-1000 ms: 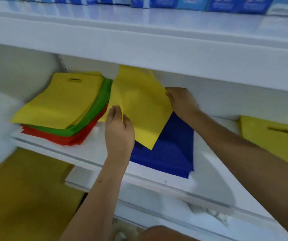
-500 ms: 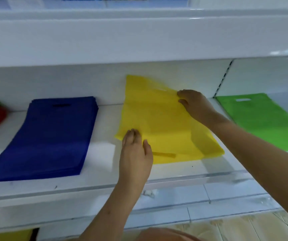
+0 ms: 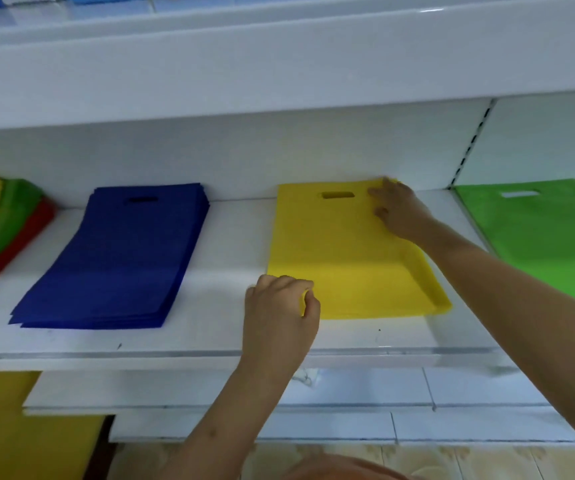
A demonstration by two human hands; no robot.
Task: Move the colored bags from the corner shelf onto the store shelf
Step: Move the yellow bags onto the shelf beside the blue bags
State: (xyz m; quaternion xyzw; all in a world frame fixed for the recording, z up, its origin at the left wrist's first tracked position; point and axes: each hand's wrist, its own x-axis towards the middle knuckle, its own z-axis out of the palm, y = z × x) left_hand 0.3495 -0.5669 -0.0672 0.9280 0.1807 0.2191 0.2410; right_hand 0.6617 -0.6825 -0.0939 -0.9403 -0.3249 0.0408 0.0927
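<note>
The yellow bag (image 3: pixel 345 258) lies flat on the white store shelf (image 3: pixel 210 337), handle slot at the back. The left hand (image 3: pixel 279 320) is at its near left corner, fingers curled and pinching that corner. The right hand (image 3: pixel 397 213) is at the far right corner just beside the slot, fingers spread and resting flat on the fabric. Out past the left hand's knuckles sits a stack of blue bags (image 3: pixel 119 258), apart from the yellow one, and beyond it a fanned yellow, green and red pile (image 3: pixel 5 230). Off beyond the right wrist lies a light green bag (image 3: pixel 535 233).
</note>
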